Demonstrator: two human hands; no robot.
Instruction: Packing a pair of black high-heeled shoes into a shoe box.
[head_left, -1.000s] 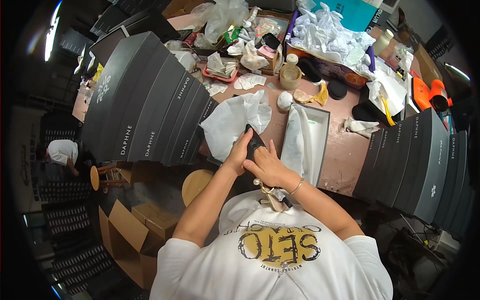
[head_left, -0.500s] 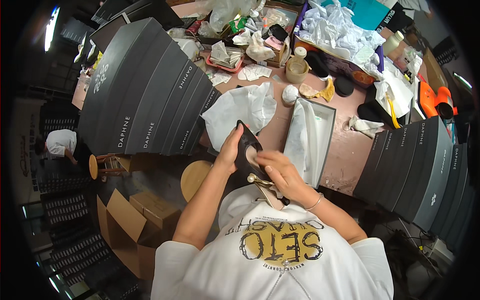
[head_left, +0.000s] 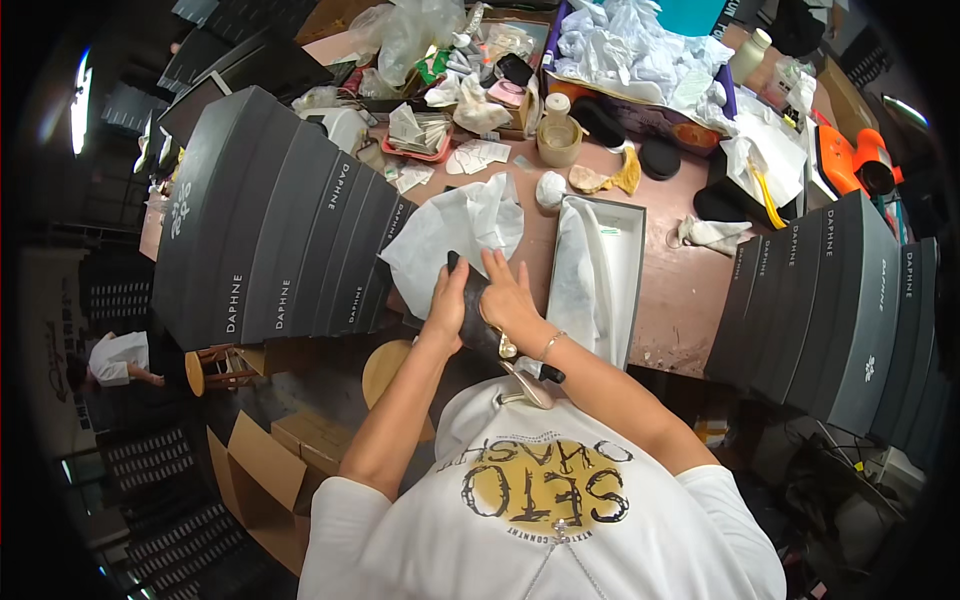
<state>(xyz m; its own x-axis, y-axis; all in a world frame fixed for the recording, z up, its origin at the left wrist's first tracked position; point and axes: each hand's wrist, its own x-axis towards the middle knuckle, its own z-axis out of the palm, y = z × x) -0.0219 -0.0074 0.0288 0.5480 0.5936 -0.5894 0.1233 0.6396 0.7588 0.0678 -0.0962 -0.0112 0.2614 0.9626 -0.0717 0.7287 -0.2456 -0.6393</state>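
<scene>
A black shoe (head_left: 476,318) with a pearl-and-gold ornament and a beige heel part is held in front of my chest. My left hand (head_left: 446,310) wraps around its left side, thumb up near the black toe. Against its right side lies my right hand (head_left: 510,298), fingers stretched out and apart, covering part of the shoe. White tissue paper (head_left: 452,235) spreads on the table just beyond both hands. To the right, an uncovered shoebox (head_left: 633,270) contains more white paper.
Stacked dark shoeboxes rise at left (head_left: 262,220) and right (head_left: 800,300). Behind are a bottle (head_left: 557,130), a sponge-like yellow piece (head_left: 627,172), a red tray (head_left: 420,145) of cards and a purple bin (head_left: 722,95) of crumpled paper. A cardboard box (head_left: 265,460) stands open on the floor.
My right hand has moved from the shoe's opening to its side, its fingers now stretched forward. The shoe has turned and shifted slightly left, still in my left hand. The whole view has shifted.
</scene>
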